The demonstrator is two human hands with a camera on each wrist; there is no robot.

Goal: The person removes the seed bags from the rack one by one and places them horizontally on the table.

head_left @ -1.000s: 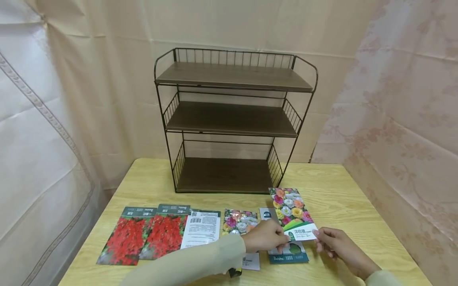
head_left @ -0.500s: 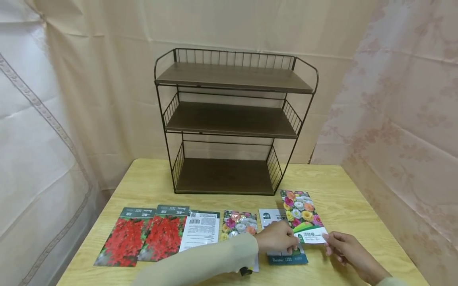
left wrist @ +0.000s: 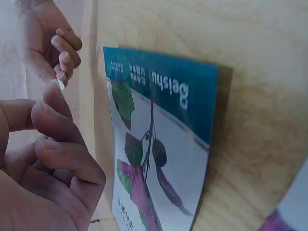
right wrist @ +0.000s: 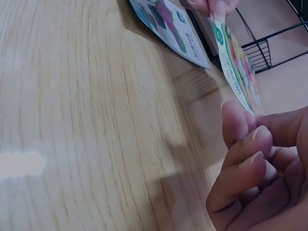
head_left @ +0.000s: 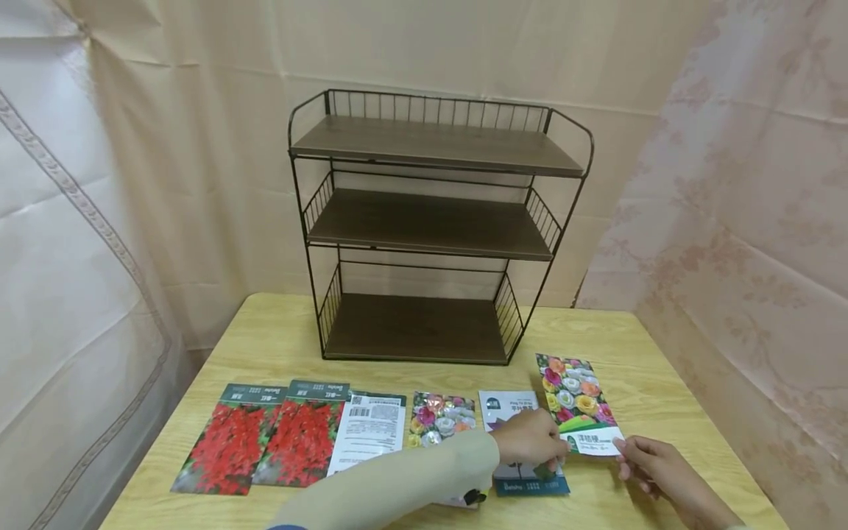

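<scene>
My left hand (head_left: 530,437) and my right hand (head_left: 656,465) each pinch a bottom corner of a flower seed packet (head_left: 573,401) printed with multicoloured blooms and a white band. In the right wrist view this packet (right wrist: 236,67) is seen nearly edge-on, tilted above the wood. Under my left forearm and hand lies a white and teal seed packet (head_left: 533,486), partly hidden; in the left wrist view its purple-leaved plant picture (left wrist: 159,144) shows. To the left, another multicoloured flower packet (head_left: 442,417) is half covered by my sleeve (head_left: 404,478).
Two red-flower packets (head_left: 221,449) (head_left: 301,442) lie overlapping at the left, beside a packet with its printed back up (head_left: 371,427). A three-tier shelf with dark boards (head_left: 417,327) stands at the back of the wooden table (head_left: 616,331). Curtains hang around it.
Both hands have moved to the right with the held flower packet, uncovering more of the white and teal packet. The other packets stay where they were.
</scene>
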